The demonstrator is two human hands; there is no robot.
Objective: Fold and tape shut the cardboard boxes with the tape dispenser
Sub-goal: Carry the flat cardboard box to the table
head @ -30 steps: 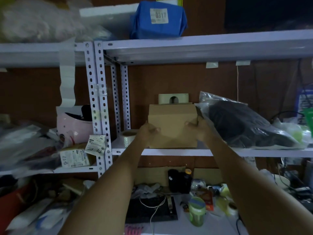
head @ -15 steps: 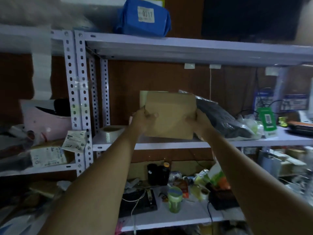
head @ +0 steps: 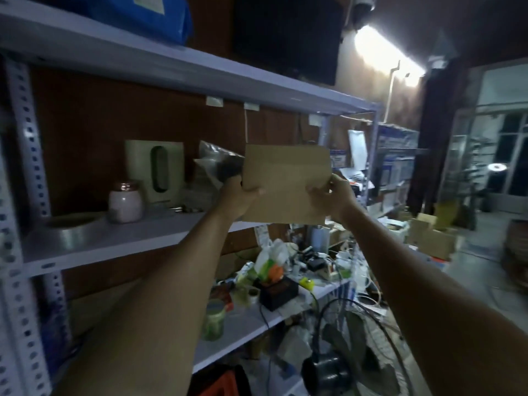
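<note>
Plain brown cardboard box (head: pixel 285 181), one flat face toward the camera, held up in mid-air before metal shelving, clear of the shelf boards and slightly tilted. Left hand (head: pixel 243 195) gripping the lower left corner, thumb laid across the front face, fingers hidden behind. Right hand (head: pixel 333 195) gripping the right edge low down, thumb and fingers curled round the cardboard. Both bare forearms stretched forward from the bottom of the view.

Just behind the box's left edge, on the middle shelf (head: pixel 114 241): a clear plastic bag (head: pixel 214 161) with dark contents. Further left along the same board, a pale carton (head: pixel 171 167) with an oval cut-out, upright against the brown back wall; just beside it, a small pinkish jar (head: pixel 125 202) with a shiny lid; then a wide roll of clear tape (head: pixel 68 230) lying flat near the perforated upright (head: pixel 25 138).

Overhead, an upper shelf (head: pixel 171 67) bearing a blue package (head: pixel 160 18). Beneath the box, a lower shelf (head: pixel 245 327) crowded with small goods and cables, among them a green cup (head: pixel 213 318) and a black box (head: pixel 278 291). Lower still, a dark fan (head: pixel 325 372) behind a wire guard. Off to the right, open cardboard cartons (head: pixel 428 235) on the floor and a bright tube light (head: pixel 385 52) high on the wall. Scene dim and blurred throughout.
</note>
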